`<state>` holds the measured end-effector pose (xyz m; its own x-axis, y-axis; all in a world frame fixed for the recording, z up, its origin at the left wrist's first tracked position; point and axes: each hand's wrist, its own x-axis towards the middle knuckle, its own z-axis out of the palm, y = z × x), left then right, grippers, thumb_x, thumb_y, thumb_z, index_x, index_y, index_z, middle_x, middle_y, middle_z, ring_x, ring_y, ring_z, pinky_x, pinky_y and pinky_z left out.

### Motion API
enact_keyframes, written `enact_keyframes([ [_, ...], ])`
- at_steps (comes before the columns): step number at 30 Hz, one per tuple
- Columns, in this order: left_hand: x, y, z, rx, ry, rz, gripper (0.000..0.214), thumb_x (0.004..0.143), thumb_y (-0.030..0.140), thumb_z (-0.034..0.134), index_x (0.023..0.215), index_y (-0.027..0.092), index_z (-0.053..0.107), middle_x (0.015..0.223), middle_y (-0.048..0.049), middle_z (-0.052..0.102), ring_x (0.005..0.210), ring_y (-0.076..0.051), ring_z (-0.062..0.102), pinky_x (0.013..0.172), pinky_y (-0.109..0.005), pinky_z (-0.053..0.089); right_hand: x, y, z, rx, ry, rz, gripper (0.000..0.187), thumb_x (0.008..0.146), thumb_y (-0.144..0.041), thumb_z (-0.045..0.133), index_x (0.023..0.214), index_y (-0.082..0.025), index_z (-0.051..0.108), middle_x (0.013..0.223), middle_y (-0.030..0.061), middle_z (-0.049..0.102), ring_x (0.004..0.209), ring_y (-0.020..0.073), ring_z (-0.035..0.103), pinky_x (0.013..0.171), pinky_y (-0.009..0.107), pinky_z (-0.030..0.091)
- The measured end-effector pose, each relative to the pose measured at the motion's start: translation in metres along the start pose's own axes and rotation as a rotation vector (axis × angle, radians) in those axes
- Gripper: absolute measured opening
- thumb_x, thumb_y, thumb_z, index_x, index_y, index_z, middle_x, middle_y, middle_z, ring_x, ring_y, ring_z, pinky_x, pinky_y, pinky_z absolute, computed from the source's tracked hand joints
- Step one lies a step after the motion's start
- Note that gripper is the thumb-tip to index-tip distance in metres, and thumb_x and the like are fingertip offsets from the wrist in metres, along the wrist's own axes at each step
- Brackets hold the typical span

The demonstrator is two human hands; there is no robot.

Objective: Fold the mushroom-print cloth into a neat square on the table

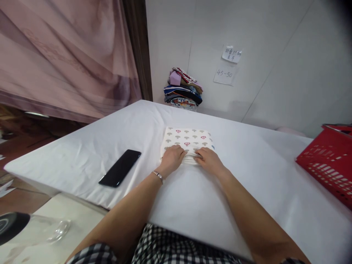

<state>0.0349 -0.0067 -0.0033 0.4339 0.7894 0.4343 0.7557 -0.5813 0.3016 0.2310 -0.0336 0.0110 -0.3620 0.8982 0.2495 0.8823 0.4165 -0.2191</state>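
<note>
A folded white cloth [187,136] printed with grey, red and blue mushrooms lies flat on the white-covered table [247,176]. Several layers show along its near edge. My left hand [173,157] grips that edge on the left, fingers curled over the top. On the right, my right hand [209,160] pinches the same near edge between thumb and fingers. A small gap separates the two hands, and the layered fold shows between them.
A black phone [120,168] lies left of my hands. Folded clothes [183,90] are stacked beyond the far edge, against the wall. On the right stands a red plastic basket [328,161]. A clear bottle [46,229] with a black cap lies at lower left.
</note>
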Motion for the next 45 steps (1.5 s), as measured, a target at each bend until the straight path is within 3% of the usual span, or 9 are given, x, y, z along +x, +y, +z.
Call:
enact_keyframes([
  [8, -0.001, -0.001, -0.001, -0.071, 0.006, -0.003, 0.032, 0.092, 0.033, 0.039, 0.072, 0.018, 0.060, 0.076, -0.0031, 0.057, 0.073, -0.015, 0.051, 0.066, -0.030, 0.039, 0.001, -0.001, -0.001, -0.076, -0.020, 0.005, 0.018, 0.090, -0.024, 0.044, 0.098, -0.019, 0.059, 0.093, 0.0057, 0.060, 0.088, 0.0179, 0.052, 0.077, 0.028, 0.037],
  [14, -0.004, -0.006, -0.002, -0.104, -0.005, 0.073, 0.017, 0.082, 0.034, 0.057, 0.091, 0.021, 0.064, 0.087, -0.0024, 0.060, 0.082, -0.017, 0.054, 0.071, -0.030, 0.041, -0.002, 0.002, -0.008, -0.047, -0.001, -0.032, 0.020, 0.092, -0.023, 0.040, 0.097, -0.019, 0.059, 0.092, 0.0054, 0.060, 0.086, 0.0169, 0.053, 0.075, 0.028, 0.038],
  [18, -0.004, -0.009, -0.004, -0.073, -0.018, 0.116, 0.016, 0.085, 0.028, 0.053, 0.094, 0.021, 0.064, 0.086, -0.0027, 0.061, 0.084, -0.017, 0.054, 0.071, -0.030, 0.041, -0.003, 0.001, -0.009, -0.027, 0.007, -0.062, 0.022, 0.092, -0.022, 0.038, 0.093, -0.020, 0.060, 0.091, 0.0052, 0.060, 0.085, 0.0168, 0.052, 0.075, 0.028, 0.038],
  [22, -0.005, -0.009, -0.006, -0.045, -0.056, 0.127, 0.017, 0.086, 0.027, 0.050, 0.092, 0.022, 0.065, 0.085, -0.0031, 0.061, 0.082, -0.017, 0.054, 0.071, -0.031, 0.040, -0.003, 0.001, -0.008, -0.015, -0.044, -0.069, 0.020, 0.090, -0.019, 0.042, 0.091, -0.020, 0.062, 0.087, 0.0043, 0.060, 0.085, 0.0165, 0.052, 0.073, 0.027, 0.038],
  [28, -0.007, -0.009, -0.008, -0.063, -0.083, 0.120, 0.020, 0.080, 0.035, 0.059, 0.095, 0.023, 0.064, 0.090, -0.0033, 0.061, 0.085, -0.019, 0.055, 0.074, -0.033, 0.040, -0.004, 0.002, -0.009, 0.024, -0.104, -0.058, 0.019, 0.087, -0.018, 0.046, 0.092, -0.021, 0.064, 0.087, 0.0039, 0.059, 0.087, 0.0164, 0.052, 0.074, 0.027, 0.039],
  [37, -0.004, -0.007, -0.008, 0.004, -0.098, 0.116, 0.021, 0.089, 0.030, 0.045, 0.086, 0.021, 0.064, 0.084, -0.0038, 0.060, 0.081, -0.018, 0.053, 0.069, -0.031, 0.039, -0.005, 0.004, -0.013, 0.066, -0.138, -0.067, 0.020, 0.084, -0.017, 0.048, 0.094, -0.022, 0.064, 0.091, 0.0033, 0.059, 0.089, 0.0168, 0.052, 0.075, 0.027, 0.039],
  [42, -0.003, -0.001, -0.008, 0.037, -0.066, 0.097, 0.024, 0.091, 0.029, 0.040, 0.081, 0.017, 0.059, 0.083, -0.0054, 0.058, 0.080, -0.018, 0.053, 0.070, -0.032, 0.040, -0.005, 0.003, -0.008, 0.036, -0.093, -0.053, 0.017, 0.085, -0.020, 0.049, 0.094, -0.021, 0.063, 0.090, 0.0035, 0.058, 0.087, 0.0166, 0.051, 0.074, 0.026, 0.038],
  [45, -0.003, -0.002, -0.007, 0.031, -0.065, 0.096, 0.024, 0.091, 0.029, 0.040, 0.079, 0.017, 0.057, 0.082, -0.0055, 0.058, 0.078, -0.018, 0.053, 0.069, -0.032, 0.039, -0.006, 0.002, -0.005, 0.004, -0.063, -0.053, 0.021, 0.086, -0.022, 0.049, 0.103, -0.021, 0.059, 0.092, 0.0043, 0.059, 0.089, 0.0173, 0.051, 0.075, 0.027, 0.038],
])
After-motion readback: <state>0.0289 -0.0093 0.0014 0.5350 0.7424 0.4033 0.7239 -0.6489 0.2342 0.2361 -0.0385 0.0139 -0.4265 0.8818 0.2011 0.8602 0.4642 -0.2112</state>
